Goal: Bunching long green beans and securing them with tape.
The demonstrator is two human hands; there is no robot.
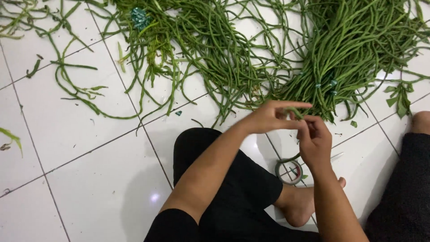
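Note:
My left hand (pixel 271 117) and my right hand (pixel 315 142) meet above the white tiled floor (pixel 89 134), pinching the ends of a few green long beans (pixel 293 111) between the fingers. The left forefinger stretches out over them. Just beyond my hands lies a thick pile of long beans (pixel 349 49), some tied in bundles with small green bands (pixel 332 83). A second, looser heap of long beans (pixel 201 49) spreads to the left.
A roll of green tape (pixel 289 171) lies on the floor by my bare foot (pixel 301 204). My legs in black trousers (pixel 233 188) are crossed below. Loose stems and leaves (pixel 71 76) scatter at the upper left. Crumpled teal tape (pixel 139 17) sits among the beans.

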